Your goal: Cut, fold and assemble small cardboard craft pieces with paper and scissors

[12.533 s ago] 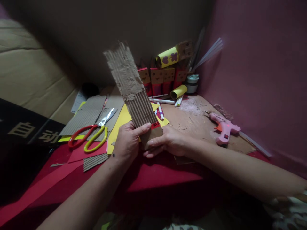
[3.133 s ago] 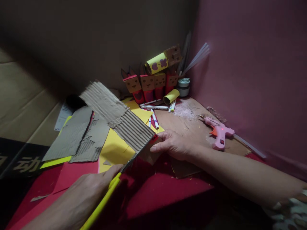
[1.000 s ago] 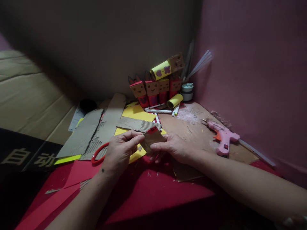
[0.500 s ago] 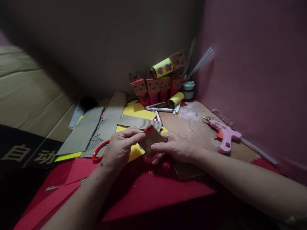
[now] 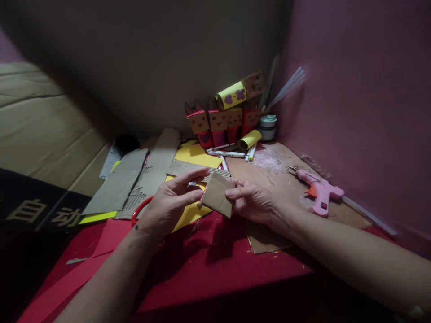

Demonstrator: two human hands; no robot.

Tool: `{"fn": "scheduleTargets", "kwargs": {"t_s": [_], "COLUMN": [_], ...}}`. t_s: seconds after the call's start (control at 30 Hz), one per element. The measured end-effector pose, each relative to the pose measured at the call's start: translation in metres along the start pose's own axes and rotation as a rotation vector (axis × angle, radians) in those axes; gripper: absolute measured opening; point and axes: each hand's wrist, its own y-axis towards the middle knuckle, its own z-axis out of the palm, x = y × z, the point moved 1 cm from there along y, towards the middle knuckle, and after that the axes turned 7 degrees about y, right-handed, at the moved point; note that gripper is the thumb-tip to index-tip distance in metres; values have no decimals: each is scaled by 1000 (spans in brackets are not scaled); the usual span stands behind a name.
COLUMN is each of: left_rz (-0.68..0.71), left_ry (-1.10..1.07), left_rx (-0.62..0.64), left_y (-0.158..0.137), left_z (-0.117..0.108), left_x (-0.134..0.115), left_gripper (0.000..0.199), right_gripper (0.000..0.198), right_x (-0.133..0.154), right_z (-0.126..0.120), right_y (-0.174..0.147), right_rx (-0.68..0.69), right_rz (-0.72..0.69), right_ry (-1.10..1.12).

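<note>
A small square piece of cardboard [image 5: 217,195], plain brown on the side facing me, is held over the red tabletop [image 5: 235,273]. My right hand [image 5: 252,199] pinches its right edge, thumb in front and fingers behind. At its left edge is my left hand [image 5: 168,197], open, with thumb and forefinger apart; the thumb tip is close to the edge, and I cannot tell if it touches. Scissors with a red handle [image 5: 137,211] lie partly hidden behind my left wrist. Under both hands are yellow paper [image 5: 191,215] and a corrugated cardboard strip [image 5: 183,168].
A pink glue gun [image 5: 319,190] lies at right with a glue stick in it. Cardboard puppets [image 5: 217,121] line the back wall beside a yellow tube [image 5: 249,140], white markers [image 5: 227,154] and a lidded jar [image 5: 268,128]. Cardboard sheets [image 5: 117,179] and red paper [image 5: 111,235] lie left.
The cardboard piece has turned, so its red-marked edge no longer shows. My left fingers have spread off it, while my right hand keeps its pinch. The view has shifted slightly.
</note>
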Motion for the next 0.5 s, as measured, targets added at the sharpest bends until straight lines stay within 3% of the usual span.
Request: {"fn": "scheduleTargets", "kwargs": {"t_s": [0.1, 0.23, 0.37, 0.5], "left_rz": [-83, -113, 24, 217], "left_ry": [-62, 193, 395, 596], "left_rx": [-13, -12, -100, -48], "left_y": [2, -1, -5, -9], "left_z": [-1, 5, 10, 13], "left_x": [3, 2, -5, -7], "left_gripper": [30, 16, 15, 14], "right_gripper": [42, 29, 24, 18], "right_x": [0, -4, -4, 2], "right_z": [-1, -4, 0, 8], "right_y": [1, 1, -3, -9], "right_rx": [-76, -181, -162, -104], "right_rz": [-140, -285, -350, -367], "right_ry": [-69, -205, -317, -446]}}
